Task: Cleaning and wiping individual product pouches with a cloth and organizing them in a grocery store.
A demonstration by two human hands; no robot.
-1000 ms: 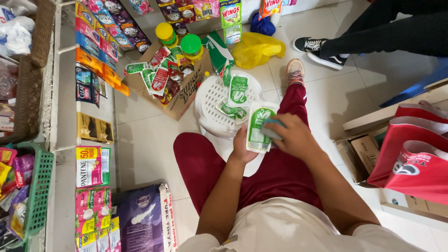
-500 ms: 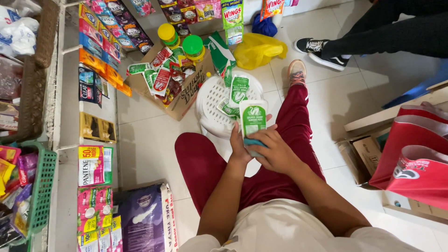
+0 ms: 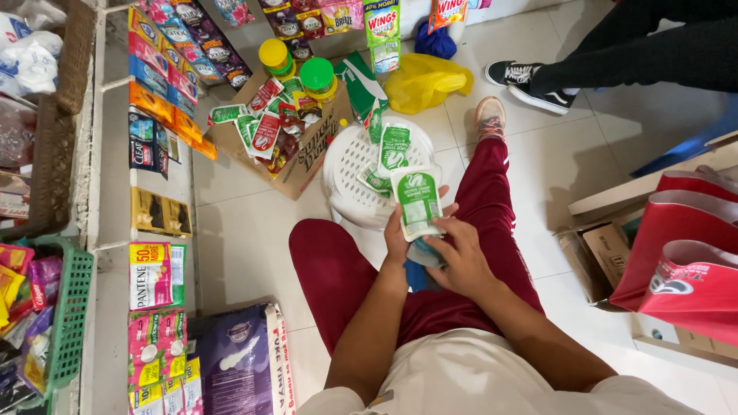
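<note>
Green-and-white sachet (image 3: pixel 416 202) stands upright, long axis pointing away from the person, just above the red-trousered lap and near the white basket (image 3: pixel 346 173). Left hand (image 3: pixel 400 234) grips its lower edge; right hand (image 3: pixel 459 257) clasps it from the side. Two like sachets (image 3: pixel 393 148) lie in the basket. Beyond the basket, a cardboard box (image 3: pixel 307 157) holds red and green packets; a yellow bag (image 3: pixel 425 81) lies behind.

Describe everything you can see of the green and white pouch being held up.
The green and white pouch is a flat, soft sachet, plastic by its look, white at the edges with a green printed panel. It stands upright over the lap, above red trousers, facing the camera. The left hand grips its lower left edge; the right hand holds its bottom, with something blue beneath. A white plastic stool sits just beyond it.
</note>
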